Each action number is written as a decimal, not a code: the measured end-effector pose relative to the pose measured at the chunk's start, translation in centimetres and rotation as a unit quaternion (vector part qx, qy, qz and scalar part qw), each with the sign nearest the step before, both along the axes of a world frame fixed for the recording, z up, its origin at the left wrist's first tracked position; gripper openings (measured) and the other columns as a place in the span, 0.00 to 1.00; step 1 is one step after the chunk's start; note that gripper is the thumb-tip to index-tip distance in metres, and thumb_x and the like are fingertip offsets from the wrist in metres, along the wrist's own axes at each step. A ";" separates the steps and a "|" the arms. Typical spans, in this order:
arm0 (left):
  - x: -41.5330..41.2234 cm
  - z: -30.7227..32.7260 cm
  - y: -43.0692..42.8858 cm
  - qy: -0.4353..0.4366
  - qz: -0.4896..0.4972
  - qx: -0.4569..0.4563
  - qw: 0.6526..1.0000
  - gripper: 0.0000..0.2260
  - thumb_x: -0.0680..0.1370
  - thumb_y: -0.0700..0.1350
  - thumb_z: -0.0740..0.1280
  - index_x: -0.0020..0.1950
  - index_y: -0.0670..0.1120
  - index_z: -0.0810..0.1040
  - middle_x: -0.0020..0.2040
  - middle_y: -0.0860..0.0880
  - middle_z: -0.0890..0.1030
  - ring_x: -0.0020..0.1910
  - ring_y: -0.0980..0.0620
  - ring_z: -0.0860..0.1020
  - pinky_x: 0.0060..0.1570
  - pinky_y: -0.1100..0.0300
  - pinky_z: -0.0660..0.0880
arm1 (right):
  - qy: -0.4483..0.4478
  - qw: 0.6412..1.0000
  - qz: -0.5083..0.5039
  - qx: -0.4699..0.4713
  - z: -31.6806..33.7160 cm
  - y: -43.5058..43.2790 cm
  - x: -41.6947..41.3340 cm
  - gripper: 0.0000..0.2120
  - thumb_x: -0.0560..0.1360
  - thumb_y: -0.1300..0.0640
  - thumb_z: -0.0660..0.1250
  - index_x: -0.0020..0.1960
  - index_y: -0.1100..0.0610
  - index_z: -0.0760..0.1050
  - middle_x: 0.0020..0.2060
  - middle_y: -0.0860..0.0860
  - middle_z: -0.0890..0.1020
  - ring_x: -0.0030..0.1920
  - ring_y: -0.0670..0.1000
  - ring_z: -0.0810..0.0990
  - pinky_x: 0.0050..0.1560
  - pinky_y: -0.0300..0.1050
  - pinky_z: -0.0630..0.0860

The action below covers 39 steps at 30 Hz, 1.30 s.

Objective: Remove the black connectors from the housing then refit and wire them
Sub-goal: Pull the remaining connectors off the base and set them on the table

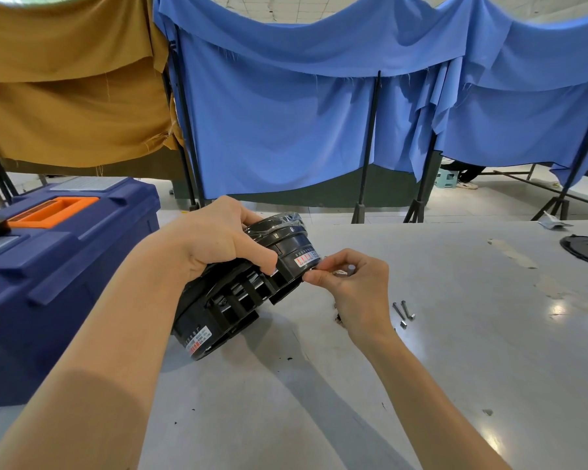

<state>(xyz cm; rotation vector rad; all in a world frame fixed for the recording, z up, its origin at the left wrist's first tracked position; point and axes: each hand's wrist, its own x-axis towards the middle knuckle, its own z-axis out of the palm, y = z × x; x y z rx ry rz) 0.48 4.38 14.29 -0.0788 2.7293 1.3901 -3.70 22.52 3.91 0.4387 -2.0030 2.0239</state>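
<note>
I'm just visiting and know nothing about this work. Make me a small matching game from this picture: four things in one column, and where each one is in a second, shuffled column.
Things
1. housing
2. toolbox
3. screws
4. metal piece

Places
A. pinched in the right hand
B. gripped by the left hand, tilted
C. far left, orange handle on top
D. lying loose on the table

Pairs: 1-B, 2-C, 3-D, 4-A
</note>
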 end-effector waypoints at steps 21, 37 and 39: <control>0.8 0.0 0.6 0.006 -0.015 0.004 1.000 0.17 0.64 0.34 0.77 0.51 0.44 0.83 0.40 0.42 0.85 0.38 0.41 0.84 0.36 0.51 0.82 | 0.150 0.955 -0.115 0.228 0.7 0.8 -0.1 0.13 0.62 0.58 0.80 0.38 0.53 0.76 0.31 0.42 0.77 0.35 0.45 0.73 0.37 0.45 0.74; 0.8 -0.1 0.7 0.009 -0.024 0.002 1.000 0.17 0.65 0.34 0.76 0.52 0.44 0.83 0.42 0.42 0.85 0.41 0.39 0.84 0.40 0.47 0.82 | 0.148 0.965 -0.079 0.201 0.7 1.3 -0.3 0.16 0.63 0.59 0.80 0.41 0.52 0.73 0.33 0.40 0.77 0.35 0.44 0.74 0.34 0.40 0.71; 0.8 0.0 0.7 0.010 -0.024 -0.006 1.000 0.18 0.65 0.35 0.77 0.53 0.45 0.83 0.42 0.43 0.85 0.40 0.42 0.84 0.40 0.50 0.82 | 0.164 0.960 -0.077 0.214 0.9 1.6 -0.4 0.16 0.61 0.57 0.81 0.41 0.55 0.75 0.33 0.45 0.79 0.34 0.46 0.73 0.33 0.42 0.71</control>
